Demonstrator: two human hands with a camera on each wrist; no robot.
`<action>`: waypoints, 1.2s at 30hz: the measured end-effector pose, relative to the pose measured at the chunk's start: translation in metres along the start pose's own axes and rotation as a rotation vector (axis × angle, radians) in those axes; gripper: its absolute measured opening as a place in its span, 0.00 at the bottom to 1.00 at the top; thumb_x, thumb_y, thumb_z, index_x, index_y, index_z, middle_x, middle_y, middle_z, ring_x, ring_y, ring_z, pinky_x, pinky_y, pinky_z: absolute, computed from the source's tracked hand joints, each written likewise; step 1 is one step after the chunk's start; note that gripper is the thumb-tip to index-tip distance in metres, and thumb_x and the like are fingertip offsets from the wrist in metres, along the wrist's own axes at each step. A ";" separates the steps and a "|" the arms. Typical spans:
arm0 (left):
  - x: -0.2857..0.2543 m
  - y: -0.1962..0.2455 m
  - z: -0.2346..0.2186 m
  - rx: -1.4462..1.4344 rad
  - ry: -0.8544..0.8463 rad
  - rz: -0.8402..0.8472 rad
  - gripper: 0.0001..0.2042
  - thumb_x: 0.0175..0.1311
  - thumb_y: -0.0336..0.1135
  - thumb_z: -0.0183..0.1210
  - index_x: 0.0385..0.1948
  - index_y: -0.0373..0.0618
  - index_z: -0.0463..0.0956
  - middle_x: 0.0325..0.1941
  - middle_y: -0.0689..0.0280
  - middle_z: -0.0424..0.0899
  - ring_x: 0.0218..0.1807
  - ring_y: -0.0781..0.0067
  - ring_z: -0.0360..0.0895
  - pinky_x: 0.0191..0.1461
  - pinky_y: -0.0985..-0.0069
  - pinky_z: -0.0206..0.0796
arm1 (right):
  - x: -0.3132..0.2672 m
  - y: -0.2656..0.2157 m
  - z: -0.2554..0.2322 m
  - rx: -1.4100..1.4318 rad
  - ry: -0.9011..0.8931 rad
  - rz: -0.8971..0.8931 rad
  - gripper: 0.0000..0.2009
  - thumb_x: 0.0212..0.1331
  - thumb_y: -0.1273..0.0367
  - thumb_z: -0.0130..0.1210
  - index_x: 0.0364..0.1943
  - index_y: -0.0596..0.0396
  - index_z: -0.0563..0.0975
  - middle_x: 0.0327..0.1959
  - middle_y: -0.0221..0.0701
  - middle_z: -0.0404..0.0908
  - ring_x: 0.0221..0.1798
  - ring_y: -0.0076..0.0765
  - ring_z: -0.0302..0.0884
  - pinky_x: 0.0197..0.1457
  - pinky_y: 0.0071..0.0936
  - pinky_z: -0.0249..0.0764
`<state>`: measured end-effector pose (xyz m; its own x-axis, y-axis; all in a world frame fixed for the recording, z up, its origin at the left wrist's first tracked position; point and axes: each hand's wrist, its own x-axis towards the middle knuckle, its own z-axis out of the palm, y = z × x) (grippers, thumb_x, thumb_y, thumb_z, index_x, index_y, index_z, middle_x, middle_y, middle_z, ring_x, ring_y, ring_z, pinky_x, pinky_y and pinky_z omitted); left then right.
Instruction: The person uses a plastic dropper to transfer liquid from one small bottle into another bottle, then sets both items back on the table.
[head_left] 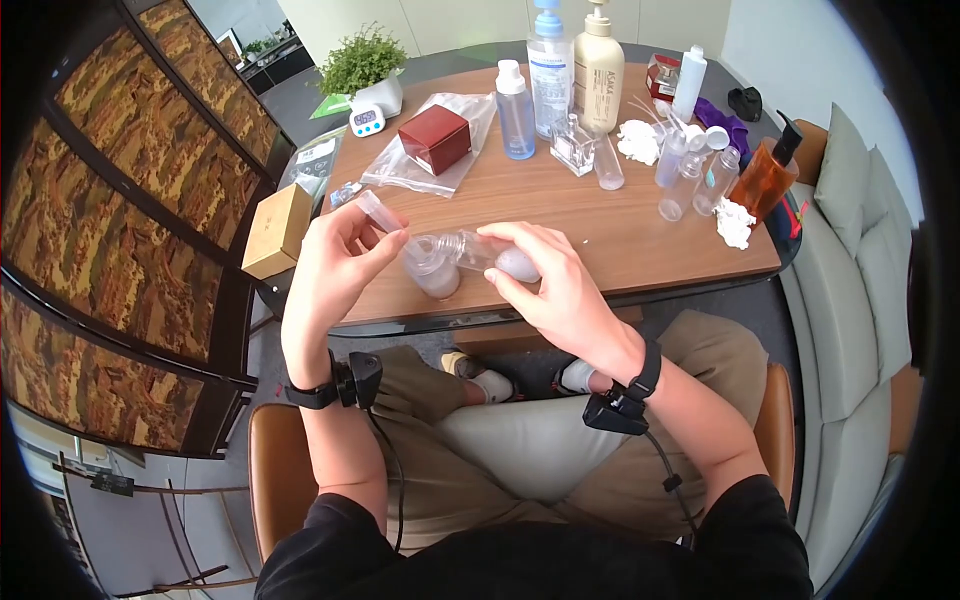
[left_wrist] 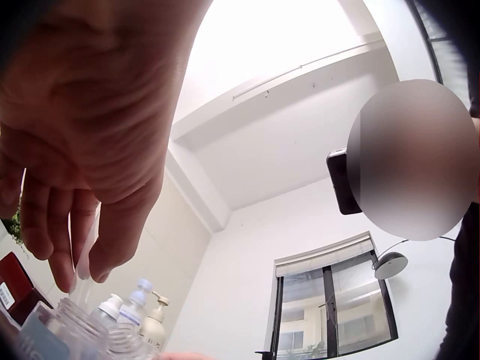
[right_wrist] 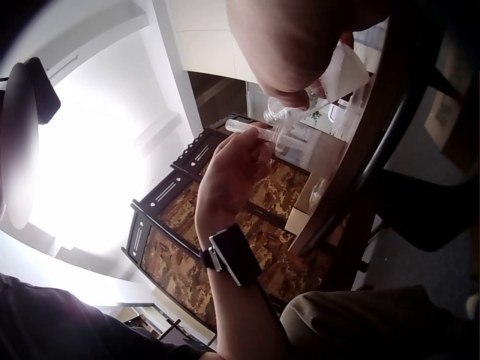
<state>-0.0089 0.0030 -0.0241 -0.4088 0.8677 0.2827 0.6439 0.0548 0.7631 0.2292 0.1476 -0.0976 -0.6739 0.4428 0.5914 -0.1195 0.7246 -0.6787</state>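
My left hand [head_left: 340, 255] pinches a slim clear plastic tube [head_left: 378, 212], slanted above an open clear jar [head_left: 432, 272] near the table's front edge. In the left wrist view the tube [left_wrist: 88, 251] shows between thumb and fingers, over the jar's threaded rim [left_wrist: 79, 315]. A small clear bottle [head_left: 478, 250] lies tipped on its side in the grip of my right hand [head_left: 550, 285], its neck pointing left at the jar's mouth. Whitish content shows in the bottle's base and low in the jar. In the right wrist view the bottle [right_wrist: 345, 73] is partly covered by my right hand.
Behind the hands stand a dark red box [head_left: 435, 140] on a plastic bag, a blue bottle [head_left: 515, 115], a pump bottle [head_left: 598, 70] and a glass bottle [head_left: 573, 148]. Several small clear bottles [head_left: 680, 190], crumpled tissue [head_left: 735, 224] and an amber pump bottle [head_left: 765, 180] crowd the right side.
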 end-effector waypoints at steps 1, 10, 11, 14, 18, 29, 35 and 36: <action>0.000 0.001 0.000 0.002 -0.003 0.001 0.10 0.69 0.35 0.73 0.44 0.39 0.89 0.22 0.76 0.73 0.26 0.87 0.62 0.30 0.78 0.55 | 0.000 0.000 0.000 0.002 -0.001 0.001 0.17 0.71 0.69 0.65 0.61 0.55 0.80 0.57 0.39 0.88 0.65 0.51 0.83 0.74 0.47 0.69; 0.000 0.002 0.001 0.029 -0.008 0.014 0.11 0.69 0.35 0.72 0.44 0.36 0.89 0.23 0.76 0.74 0.26 0.88 0.63 0.30 0.78 0.54 | 0.000 0.001 -0.001 0.021 -0.005 0.013 0.19 0.69 0.70 0.66 0.63 0.54 0.81 0.59 0.39 0.88 0.67 0.51 0.82 0.75 0.46 0.71; 0.001 0.000 0.000 0.014 -0.009 0.017 0.11 0.70 0.35 0.72 0.45 0.36 0.89 0.23 0.76 0.75 0.26 0.88 0.64 0.31 0.79 0.55 | -0.001 0.001 -0.001 0.020 0.004 0.014 0.19 0.69 0.70 0.66 0.63 0.54 0.81 0.59 0.39 0.88 0.67 0.51 0.82 0.75 0.46 0.71; 0.001 -0.003 0.000 -0.026 -0.023 0.007 0.11 0.70 0.35 0.72 0.45 0.36 0.89 0.24 0.76 0.77 0.27 0.89 0.67 0.31 0.80 0.57 | -0.001 0.002 -0.001 0.013 0.016 0.000 0.19 0.69 0.71 0.66 0.63 0.55 0.81 0.59 0.40 0.88 0.66 0.51 0.82 0.74 0.46 0.71; 0.001 -0.001 0.000 -0.088 -0.037 -0.019 0.10 0.71 0.34 0.71 0.46 0.37 0.89 0.26 0.75 0.80 0.29 0.89 0.71 0.33 0.81 0.61 | 0.000 0.002 -0.001 0.026 0.000 -0.001 0.19 0.69 0.72 0.65 0.63 0.56 0.81 0.57 0.40 0.88 0.63 0.52 0.83 0.72 0.46 0.72; -0.002 0.006 0.001 -0.090 -0.022 -0.040 0.07 0.71 0.30 0.70 0.45 0.37 0.89 0.26 0.79 0.75 0.28 0.91 0.63 0.32 0.81 0.53 | -0.002 0.003 0.000 0.022 0.038 -0.050 0.19 0.68 0.71 0.65 0.62 0.57 0.80 0.52 0.39 0.87 0.56 0.49 0.85 0.68 0.48 0.72; -0.001 0.006 0.003 -0.055 -0.009 -0.043 0.06 0.71 0.29 0.70 0.44 0.38 0.89 0.22 0.81 0.70 0.27 0.92 0.60 0.30 0.80 0.48 | -0.002 0.003 0.000 0.028 0.005 -0.011 0.19 0.69 0.71 0.65 0.62 0.57 0.81 0.56 0.39 0.88 0.60 0.50 0.83 0.71 0.46 0.71; -0.001 0.005 0.003 -0.050 -0.006 -0.039 0.06 0.71 0.29 0.70 0.44 0.38 0.89 0.22 0.81 0.69 0.26 0.92 0.59 0.30 0.80 0.48 | -0.002 0.004 0.001 0.013 0.024 -0.040 0.19 0.69 0.71 0.65 0.63 0.57 0.80 0.54 0.40 0.87 0.58 0.50 0.84 0.70 0.47 0.71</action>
<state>-0.0032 0.0035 -0.0220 -0.4288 0.8685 0.2486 0.5943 0.0640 0.8017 0.2295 0.1496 -0.1018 -0.6508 0.4258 0.6286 -0.1562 0.7351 -0.6597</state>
